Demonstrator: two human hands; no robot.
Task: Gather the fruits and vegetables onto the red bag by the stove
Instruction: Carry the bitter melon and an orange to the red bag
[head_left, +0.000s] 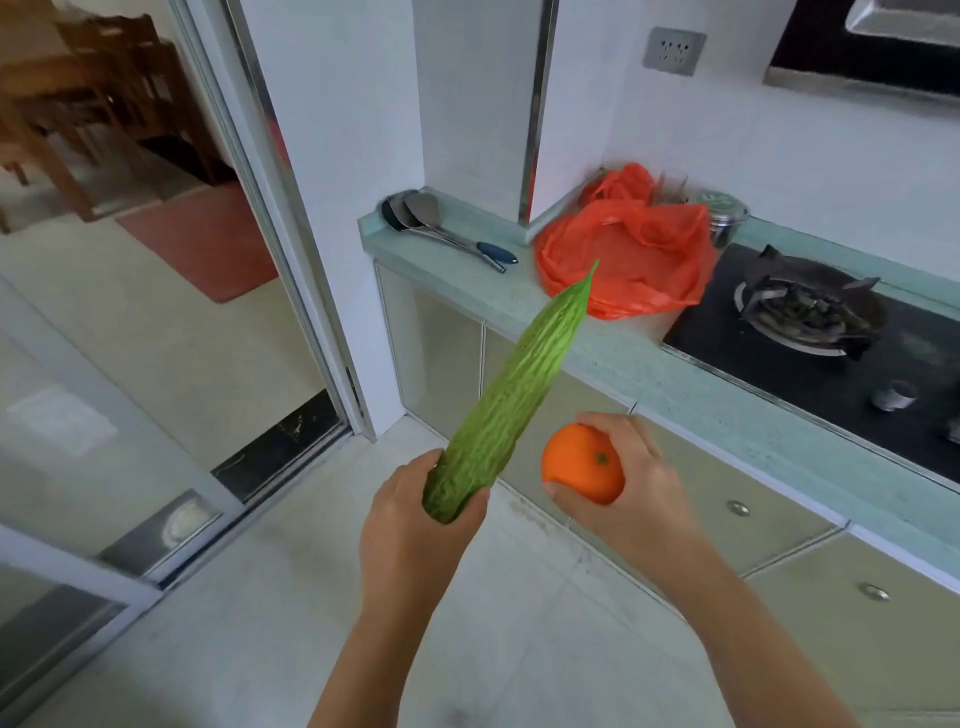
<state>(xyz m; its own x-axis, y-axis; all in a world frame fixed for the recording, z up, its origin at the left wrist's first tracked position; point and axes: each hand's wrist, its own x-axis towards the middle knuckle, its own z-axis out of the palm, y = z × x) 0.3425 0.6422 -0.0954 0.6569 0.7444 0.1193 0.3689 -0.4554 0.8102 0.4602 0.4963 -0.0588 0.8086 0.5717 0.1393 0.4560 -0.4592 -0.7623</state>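
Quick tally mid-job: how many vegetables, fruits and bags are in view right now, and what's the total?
Vegetables: 1, the bitter gourd, gripped by the left hand
Fruits: 1, the orange, held by the right hand
Bags: 1, the red bag, on the counter beside the stove, no produce visible on it
Total: 3

Bitter gourd (498, 400): we see matt green skin, rough with ridges and warts, above the fingers (418, 464) of our left hand (410, 519).
Orange (579, 465): finely pitted peel, faint sheen, between the fingers (613, 422) of our right hand (641, 486).
Red bag (623, 260): thin crinkled plastic, glossy, beyond our fingers.
Spatulas (431, 221): shiny bare metal, one dark plastic handle.
Stove top (810, 387): glossy black, smooth.
Countertop (597, 358): smooth, speckled pale green.
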